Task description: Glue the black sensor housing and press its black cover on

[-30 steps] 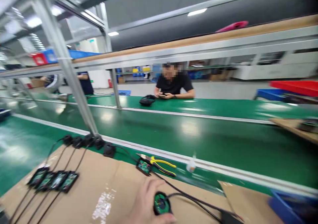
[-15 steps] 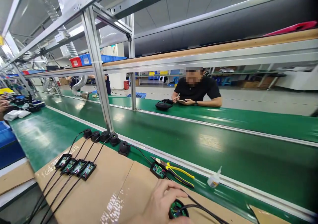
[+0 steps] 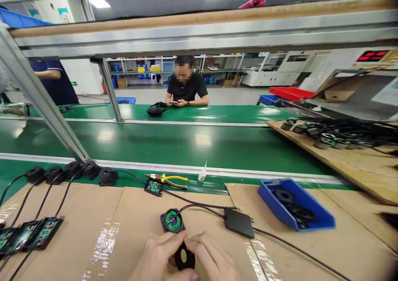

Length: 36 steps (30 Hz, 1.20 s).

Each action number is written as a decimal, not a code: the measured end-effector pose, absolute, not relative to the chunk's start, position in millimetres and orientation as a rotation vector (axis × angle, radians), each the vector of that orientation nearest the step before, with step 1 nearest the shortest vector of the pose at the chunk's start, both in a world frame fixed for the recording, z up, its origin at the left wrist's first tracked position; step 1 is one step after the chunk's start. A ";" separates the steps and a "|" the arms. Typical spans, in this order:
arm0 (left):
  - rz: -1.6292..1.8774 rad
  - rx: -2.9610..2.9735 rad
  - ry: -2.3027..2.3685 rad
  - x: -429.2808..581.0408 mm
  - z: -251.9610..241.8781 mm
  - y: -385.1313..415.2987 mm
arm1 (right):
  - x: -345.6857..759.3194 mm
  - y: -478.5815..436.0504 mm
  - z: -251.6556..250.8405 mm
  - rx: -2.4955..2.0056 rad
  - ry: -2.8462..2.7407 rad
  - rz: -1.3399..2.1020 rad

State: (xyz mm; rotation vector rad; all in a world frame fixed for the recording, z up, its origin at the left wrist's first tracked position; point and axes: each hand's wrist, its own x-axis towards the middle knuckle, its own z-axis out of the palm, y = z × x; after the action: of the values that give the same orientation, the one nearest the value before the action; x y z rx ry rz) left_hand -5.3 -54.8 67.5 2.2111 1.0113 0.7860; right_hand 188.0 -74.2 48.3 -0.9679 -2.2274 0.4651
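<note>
Near the bottom centre, my left hand (image 3: 158,254) and my right hand (image 3: 209,254) pinch a black disc (image 3: 184,258) with a pale oval middle between them. Just beyond my fingertips a round housing with a green circuit board (image 3: 172,220) lies face up on the cardboard (image 3: 139,214). A black cable joins it to a flat black box (image 3: 239,223) on the right. Further back are an open black case with a green board (image 3: 153,186), yellow and black pliers (image 3: 171,181) and a small white bottle (image 3: 202,174).
Several wired black housings (image 3: 107,176) and open board cases (image 3: 46,233) lie at the left. A blue bin (image 3: 295,206) of black parts stands at the right. Cables and round parts cover a board (image 3: 348,164). Across the green belt (image 3: 161,140), a person in black (image 3: 186,86) holds a phone.
The view has swung right. The hand that was at the round green board has come off it, and both my hands now hold the black disc in front of it.
</note>
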 end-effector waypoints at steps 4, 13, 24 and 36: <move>0.671 2.172 1.213 -24.2 93.3 -39.9 | 189.7 -47.5 59.3 -1.047 -2.218 0.413; 0.696 2.031 1.281 -27.7 77.8 -20.7 | 198.7 -10.2 35.3 -1.173 -2.125 0.549; 0.802 2.548 1.093 -25.5 71.1 -8.2 | 206.0 -14.0 31.8 -1.105 -1.879 0.844; 0.769 2.645 1.057 -26.4 54.2 -9.0 | 204.3 -14.6 30.1 -1.127 -1.837 0.859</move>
State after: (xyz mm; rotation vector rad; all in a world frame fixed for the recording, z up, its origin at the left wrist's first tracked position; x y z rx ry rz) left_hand -26.4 -9.0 54.2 2.6449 1.0570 0.7688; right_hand 204.3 -14.6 30.1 -1.1269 -1.8365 0.8585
